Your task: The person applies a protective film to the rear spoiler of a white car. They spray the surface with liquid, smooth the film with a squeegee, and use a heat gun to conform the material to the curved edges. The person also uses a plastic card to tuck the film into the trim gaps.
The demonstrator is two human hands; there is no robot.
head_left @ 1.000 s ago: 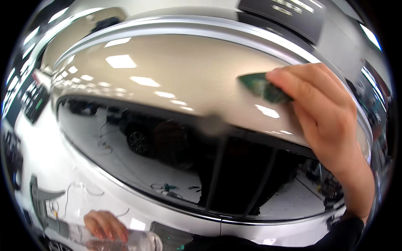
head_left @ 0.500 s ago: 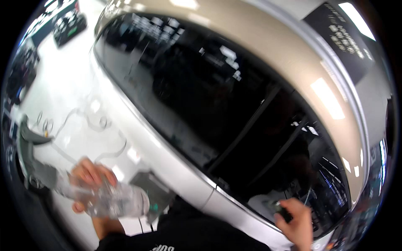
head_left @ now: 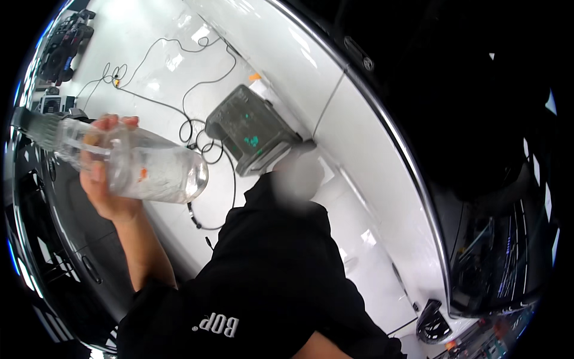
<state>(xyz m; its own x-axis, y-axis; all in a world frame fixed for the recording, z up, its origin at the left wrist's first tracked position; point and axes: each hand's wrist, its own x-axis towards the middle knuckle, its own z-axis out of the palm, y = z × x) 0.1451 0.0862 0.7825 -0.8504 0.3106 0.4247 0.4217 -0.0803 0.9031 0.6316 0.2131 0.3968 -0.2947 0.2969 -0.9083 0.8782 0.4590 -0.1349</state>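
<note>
My left hand point(head_left: 107, 173) is wrapped round a clear plastic spray bottle point(head_left: 167, 173) with a grey-green spray head point(head_left: 36, 128). The bottle lies tilted nearly sideways, with clear liquid inside and a small orange mark on its wall. Its spray head points to the left, toward a dark car. Of my right arm only a strip of bare forearm point(head_left: 321, 348) shows at the lower edge; the hand itself is out of the picture.
A white car's side point(head_left: 287, 66) with black windows runs along the right, ending near a mirror-like black part point(head_left: 433, 323). A grey-green box point(head_left: 248, 128) stands on the pale floor among looping black cables point(head_left: 179, 107). A dark car point(head_left: 78, 227) is at left. A pale blurred shape point(head_left: 296, 182) is by my legs.
My view has swung from the car's windows down to the floor and my legs. The spray bottle is raised higher in the picture. My right hand, earlier by the window with a small dark thing, has left view.
</note>
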